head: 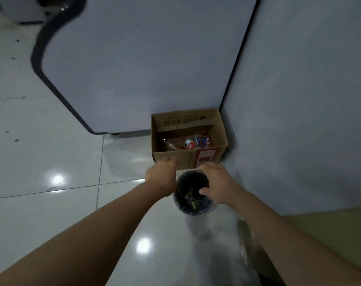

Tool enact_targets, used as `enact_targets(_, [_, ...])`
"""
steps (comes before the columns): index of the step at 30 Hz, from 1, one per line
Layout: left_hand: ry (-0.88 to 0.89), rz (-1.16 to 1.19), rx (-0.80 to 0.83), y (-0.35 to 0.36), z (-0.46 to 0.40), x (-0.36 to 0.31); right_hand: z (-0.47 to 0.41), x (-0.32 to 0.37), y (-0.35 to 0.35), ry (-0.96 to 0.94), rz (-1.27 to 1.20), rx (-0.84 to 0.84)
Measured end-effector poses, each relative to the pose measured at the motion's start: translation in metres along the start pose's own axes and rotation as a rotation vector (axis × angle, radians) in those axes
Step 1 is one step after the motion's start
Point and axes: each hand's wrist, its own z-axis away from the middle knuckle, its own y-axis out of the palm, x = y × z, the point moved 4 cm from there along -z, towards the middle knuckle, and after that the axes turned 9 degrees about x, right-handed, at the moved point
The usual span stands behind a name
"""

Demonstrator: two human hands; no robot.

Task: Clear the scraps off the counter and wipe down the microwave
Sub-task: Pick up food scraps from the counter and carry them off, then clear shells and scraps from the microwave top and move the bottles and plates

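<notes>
Both hands hovered over the small round black-lined waste bin (193, 193), likely dropping scraps: left hand (162, 176) curled (contents hidden), right hand (214, 182) loosely open.

black-lined bin (193, 210), brown cardboard box (220, 129), glossy white floor (51, 151)

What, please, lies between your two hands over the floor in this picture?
In the head view, the open mouth of the black-lined bin, scraps inside, lies between the left hand and right hand.
</notes>
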Motion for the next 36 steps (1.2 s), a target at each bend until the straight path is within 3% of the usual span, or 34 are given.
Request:
enact_targets(16, [-0.11,-0.033,-0.19,-0.244,0.181,-0.016,0.135,0.193,-0.185,-0.211,0.089,-0.089])
enact_targets(26, [-0.243,0.006,-0.346,-0.323,0.276,0.007,0.187,0.286,-0.247,-0.379,0.233,-0.134])
enact_targets(36, [-0.401,0.044,-0.485,-0.375,0.376,0.09,0.196,0.414,-0.256,-0.504,0.355,-0.141])
